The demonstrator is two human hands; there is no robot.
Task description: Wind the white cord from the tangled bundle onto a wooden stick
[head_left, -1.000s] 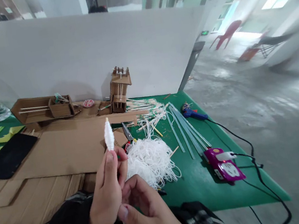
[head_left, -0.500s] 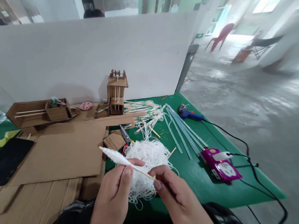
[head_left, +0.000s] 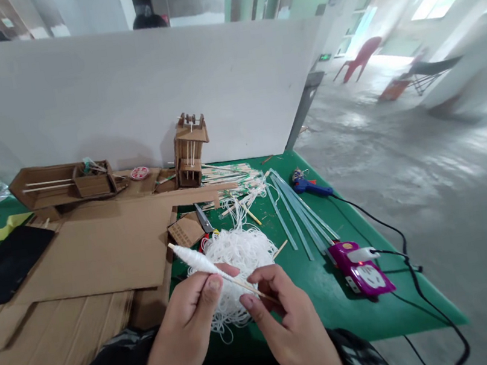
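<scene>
The thin pale wooden stick [head_left: 244, 283] with a tapered winding of fine white fibre or string [head_left: 196, 260] around its upper part is held slantwise above the green desk [head_left: 311, 315], in front of a tangled heap of white cord [head_left: 246, 244]. The left hand [head_left: 185, 325] pinches it between thumb and forefinger at the winding's lower end; the right hand [head_left: 289, 322] has its fingers curled around the bare lower end, though how firmly it presses I cannot tell.

Handling this well seems to call for a light, steady left pinch, firm enough to stop the winding from sliding along the wood but not so hard that it flattens the taper. Small fingertip movements of the right hand should suit the slender stick better than wrist force, which could bend it. Loops of the heap lie close below both hands, so keeping the stick raised avoids snagging. Whether any strand joins heap and winding is unclear.
</scene>
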